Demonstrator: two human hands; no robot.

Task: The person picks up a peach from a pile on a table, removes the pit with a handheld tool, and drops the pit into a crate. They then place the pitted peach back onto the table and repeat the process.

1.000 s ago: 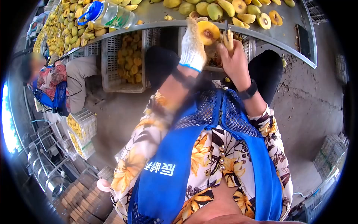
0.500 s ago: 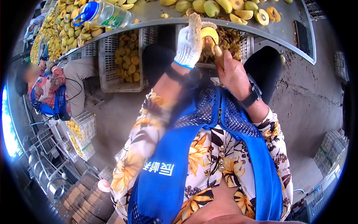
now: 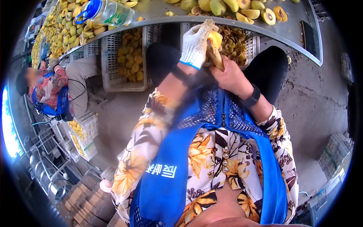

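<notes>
My left hand (image 3: 194,44), in a white knitted glove with brown-stained fingers, is closed round a yellow peach half (image 3: 216,39). My right hand (image 3: 233,76) is bare and grips the wooden handle of a pitting tool (image 3: 215,56). The tool's far end meets the fruit, and its tip is hidden there. Both hands are held over my lap, just short of the metal table's edge. Below and beyond them a white crate (image 3: 252,47) holds brownish fruit pieces, partly covered by my hands.
Across the metal table (image 3: 159,13) lie halved peaches (image 3: 268,16) and a big heap (image 3: 68,32) at left. A blue-capped bottle (image 3: 117,15) lies near the edge. Another crate (image 3: 124,86) of peach halves stands below. A co-worker (image 3: 51,89) sits at left.
My right hand has shifted left and turned at the wrist, taking the tool's handle with it. The fruit has tilted in my gloved left hand, which moved slightly right and nearer to me.
</notes>
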